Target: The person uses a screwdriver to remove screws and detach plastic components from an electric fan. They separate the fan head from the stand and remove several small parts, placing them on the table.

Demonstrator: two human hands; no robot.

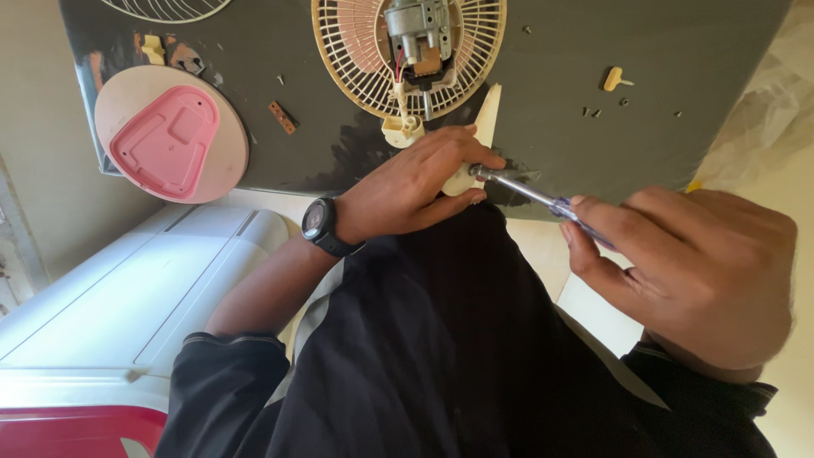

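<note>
While the left hand grips a cream plastic part at the dark mat's near edge, the right hand grasps a screwdriver against it; a fan grille lies beyond.

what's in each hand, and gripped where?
Right hand: screwdriver, held by its handle end. Left hand: cream plastic fan part, pinched at its lower end, fingers near the screwdriver tip.
</note>
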